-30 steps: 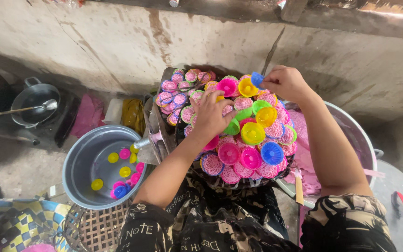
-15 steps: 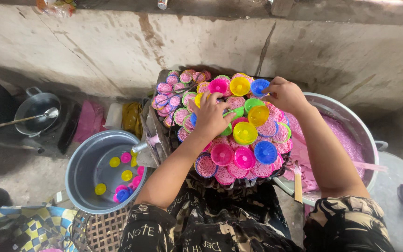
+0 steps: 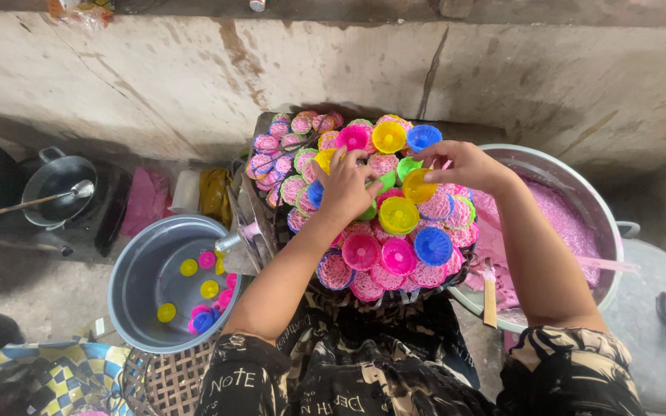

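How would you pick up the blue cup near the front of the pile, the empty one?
Probably by its fluted rim, coming straight down from above. The blue cup sits open side up, empty, with pink-filled cups pressed close around it, so its sides are hard to reach. Pinch the rim between thumb and finger on opposite edges.

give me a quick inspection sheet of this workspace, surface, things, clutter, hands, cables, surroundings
surface: bare concrete floor, stained.
job's things: round tray packed with small fluted moulds, many filled pink; big basin of pink batter.
clutter: grey bucket of water with floating moulds; black pot with ladle; woven basket.
grippers: left hand on the moulds; right hand pinching a yellow mould.
cables: nothing seen.
surroundings: cracked concrete wall.
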Available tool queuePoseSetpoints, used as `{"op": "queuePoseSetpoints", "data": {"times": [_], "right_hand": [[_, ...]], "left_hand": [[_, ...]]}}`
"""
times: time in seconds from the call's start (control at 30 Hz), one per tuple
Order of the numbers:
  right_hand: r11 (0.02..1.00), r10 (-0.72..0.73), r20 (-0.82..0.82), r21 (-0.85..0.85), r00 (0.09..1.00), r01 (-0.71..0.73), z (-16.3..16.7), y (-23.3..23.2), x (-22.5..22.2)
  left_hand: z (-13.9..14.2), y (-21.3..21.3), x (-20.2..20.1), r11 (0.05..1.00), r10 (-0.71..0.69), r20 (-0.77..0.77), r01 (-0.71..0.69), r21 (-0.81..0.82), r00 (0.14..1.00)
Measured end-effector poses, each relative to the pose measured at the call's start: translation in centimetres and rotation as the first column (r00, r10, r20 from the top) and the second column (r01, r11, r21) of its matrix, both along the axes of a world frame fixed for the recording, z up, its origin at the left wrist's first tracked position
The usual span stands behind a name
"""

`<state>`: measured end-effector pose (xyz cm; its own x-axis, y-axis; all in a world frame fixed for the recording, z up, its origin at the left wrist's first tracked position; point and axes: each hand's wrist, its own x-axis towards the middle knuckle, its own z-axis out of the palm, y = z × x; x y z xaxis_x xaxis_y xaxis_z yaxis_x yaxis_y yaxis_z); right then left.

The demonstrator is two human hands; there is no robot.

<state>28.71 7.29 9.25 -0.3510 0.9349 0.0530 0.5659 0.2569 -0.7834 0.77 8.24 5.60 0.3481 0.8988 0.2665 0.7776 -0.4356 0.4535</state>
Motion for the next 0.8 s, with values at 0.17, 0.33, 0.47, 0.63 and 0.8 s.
{"op": "queuePoseSetpoints", "data": {"times": [0.17, 0.33, 0.47, 0.63, 0.8], "right_hand": [[0.954, -0.096, -0.042, 0.283, 0.995, 0.104, -0.8, -0.2, 0.4], [0.8, -0.599, -0.148, -0.127, 0.787, 0.586, -1.8, 0.9, 3.4], [0.797, -0.594, 0.058, -0.087, 0.802, 0.597, -3.5, 1.2, 4.6], [0.768, -0.629, 0.036, -0.12, 0.776, 0.629, -5.2, 1.4, 4.3], [0.781, -0.609, 0.099, -0.096, 0.787, 0.617, -5.0, 1.1, 4.5]], "left_hand": [[-1.1, 1.0, 0.4, 0.993, -0.079, 0.204, 0.059, 0.1, 0.976], [-1.1, 1.2, 0.3, 0.965, -0.169, 0.341, 0.084, 0.249, 0.925], [-0.4, 0.8, 0.0, 0.958, -0.178, 0.356, 0.08, 0.274, 0.917], [0.6, 0.4, -0.4, 0.95, -0.184, 0.369, 0.067, 0.306, 0.911], [1.1, -0.1, -0.6, 0.952, -0.141, 0.339, 0.033, 0.304, 0.93]]}}
